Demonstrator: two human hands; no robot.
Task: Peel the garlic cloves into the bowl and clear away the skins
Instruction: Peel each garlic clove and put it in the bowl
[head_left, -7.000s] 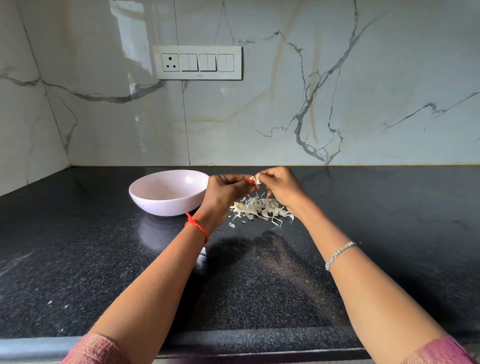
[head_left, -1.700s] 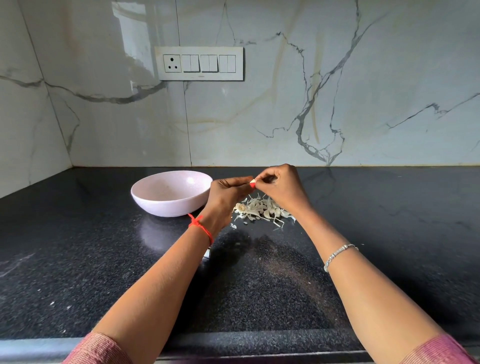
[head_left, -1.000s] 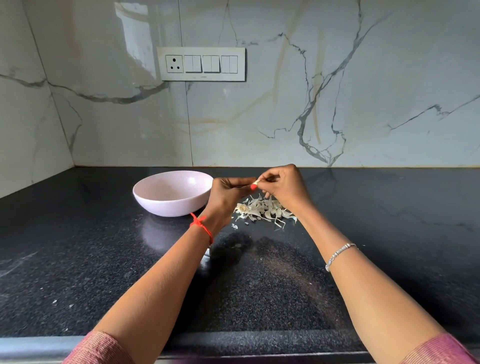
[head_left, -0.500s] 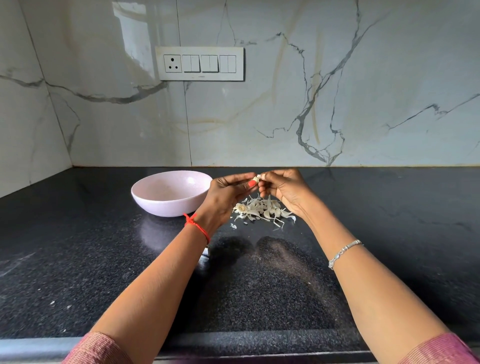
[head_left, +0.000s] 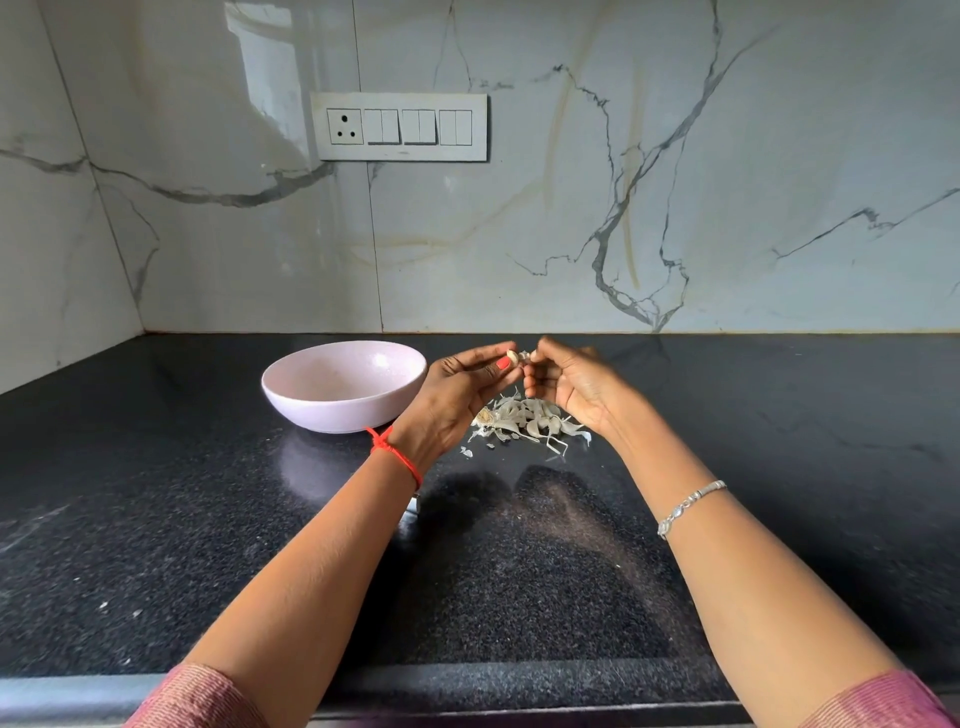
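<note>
Caught mid-peel. Had the garlic clove (head_left: 512, 356) pinched in the grip of the left hand (head_left: 457, 397), thumb and forefinger tip pressed on it, raised off the worktop (head_left: 779, 467), just right of the bowl (head_left: 340, 413) and above the pile of skins (head_left: 524, 423). Had the right hand (head_left: 571, 389) just beside it, fingers curled, grip nipping a strip of skin (head_left: 525, 355) at the clove's right end; too small to tell whether still attached. Looked pale and mostly bare on the clove's visible side. Could see only the far inner wall of the bowl from this angle, so could not count cloves inside. Saw no whole unpeeled cloves on the worktop, only the loose papery heap to the right of the bowl and apart from it, plus a few flecks nearer the body.

Judged the step as stripping the last skin off this clove. Called next for drawing the right grip away to the right to tear the strip free, dropping it on the heap below, then carrying the clove left over the bowl's rim and letting go. Needed a firm left pinch against slipping. Left for afterwards: gathering the skins off the worktop.
</note>
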